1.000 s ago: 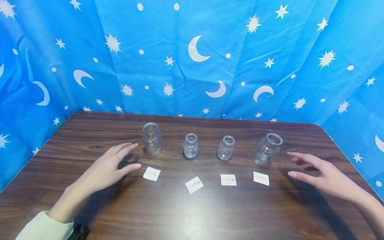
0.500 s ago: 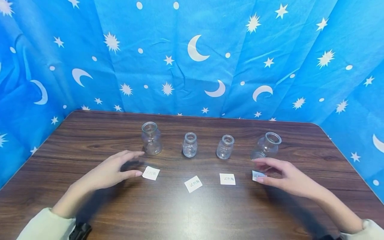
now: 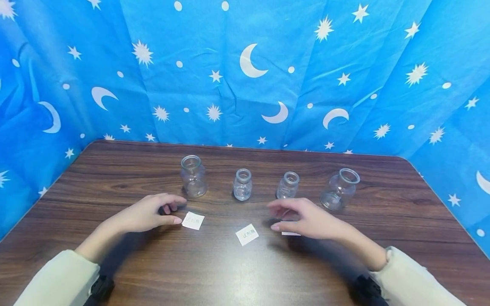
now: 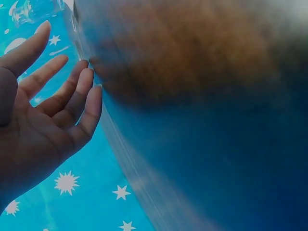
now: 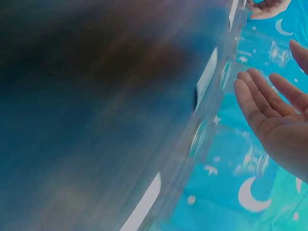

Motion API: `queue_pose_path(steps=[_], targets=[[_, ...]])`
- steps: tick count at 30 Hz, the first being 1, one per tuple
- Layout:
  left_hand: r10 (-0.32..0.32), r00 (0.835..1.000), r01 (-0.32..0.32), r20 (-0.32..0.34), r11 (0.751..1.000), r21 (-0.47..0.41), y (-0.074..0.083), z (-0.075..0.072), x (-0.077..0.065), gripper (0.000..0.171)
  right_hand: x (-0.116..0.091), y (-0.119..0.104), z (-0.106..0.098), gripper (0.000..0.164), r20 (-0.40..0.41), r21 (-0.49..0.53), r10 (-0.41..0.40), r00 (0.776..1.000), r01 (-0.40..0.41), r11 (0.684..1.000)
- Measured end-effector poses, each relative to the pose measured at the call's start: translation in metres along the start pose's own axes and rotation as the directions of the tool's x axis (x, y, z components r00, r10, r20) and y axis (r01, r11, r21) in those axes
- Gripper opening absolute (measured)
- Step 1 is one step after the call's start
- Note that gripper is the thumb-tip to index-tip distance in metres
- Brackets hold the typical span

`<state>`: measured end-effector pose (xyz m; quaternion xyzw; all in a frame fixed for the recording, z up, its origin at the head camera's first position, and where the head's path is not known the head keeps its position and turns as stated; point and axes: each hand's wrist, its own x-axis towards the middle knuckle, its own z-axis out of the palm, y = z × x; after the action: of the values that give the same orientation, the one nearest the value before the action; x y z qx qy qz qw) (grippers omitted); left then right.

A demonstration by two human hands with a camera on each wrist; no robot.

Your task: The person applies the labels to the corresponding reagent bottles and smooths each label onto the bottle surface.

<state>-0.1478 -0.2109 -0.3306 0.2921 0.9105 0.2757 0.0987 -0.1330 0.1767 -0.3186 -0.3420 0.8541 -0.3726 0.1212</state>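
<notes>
In the head view my left hand (image 3: pixel 151 213) hovers at the left, thumb and fingers apart, its thumb tip beside a white paper label (image 3: pixel 193 221) with handwriting. My right hand (image 3: pixel 308 219) is over another label (image 3: pixel 291 233), covering most of it, in front of a small clear glass jar (image 3: pixel 288 185). Its fingers and thumb are spread apart, and no held thing shows in the right wrist view. Between the hands lies a slanted label (image 3: pixel 247 235). Behind it stands a second small jar (image 3: pixel 243 185). No label shows before the large right jar (image 3: pixel 340 189).
A taller glass jar (image 3: pixel 193 177) stands behind the left label. The dark wood table (image 3: pixel 245 272) ends at a blue curtain (image 3: pixel 206 85) with white moons and stars. Black bands (image 3: pixel 101 289) sit at both sleeves.
My right hand has swept left from beyond the right jar, over the rightmost label, to the third one. That rightmost label no longer shows. My left hand has moved slightly right and lower.
</notes>
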Motion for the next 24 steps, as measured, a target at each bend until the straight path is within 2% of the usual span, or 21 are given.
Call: queue_pose_path(steps=[5, 13, 15, 20, 24], targets=[[-0.011, 0.999, 0.011, 0.030, 1.000, -0.003, 0.001, 0.000, 0.006, 0.040, 0.024, -0.005, 0.010, 0.040, 0.002, 0.047, -0.004, 1.000, 0.004, 0.999], [0.043, 0.999, -0.042, 0.012, 0.997, -0.072, -0.007, 0.008, 0.012, 0.034, 0.058, -0.022, 0.029, 0.036, -0.006, 0.073, -0.007, 1.000, 0.007, 0.997], [0.039, 0.999, -0.038, 0.011, 0.997, -0.071, -0.008, 0.008, 0.013, 0.035, 0.065, -0.027, 0.034, 0.036, 0.004, 0.079, -0.002, 1.000, 0.002, 0.997], [0.075, 0.997, -0.075, 0.001, 0.996, -0.049, -0.007, 0.009, 0.014, 0.035, 0.081, -0.036, 0.049, 0.037, 0.054, 0.103, 0.019, 0.998, -0.025, 0.994], [0.088, 0.996, -0.088, 0.007, 0.996, -0.035, -0.008, 0.012, 0.016, 0.035, 0.095, -0.038, 0.058, 0.038, 0.086, 0.082, -0.005, 0.996, -0.002, 0.997]])
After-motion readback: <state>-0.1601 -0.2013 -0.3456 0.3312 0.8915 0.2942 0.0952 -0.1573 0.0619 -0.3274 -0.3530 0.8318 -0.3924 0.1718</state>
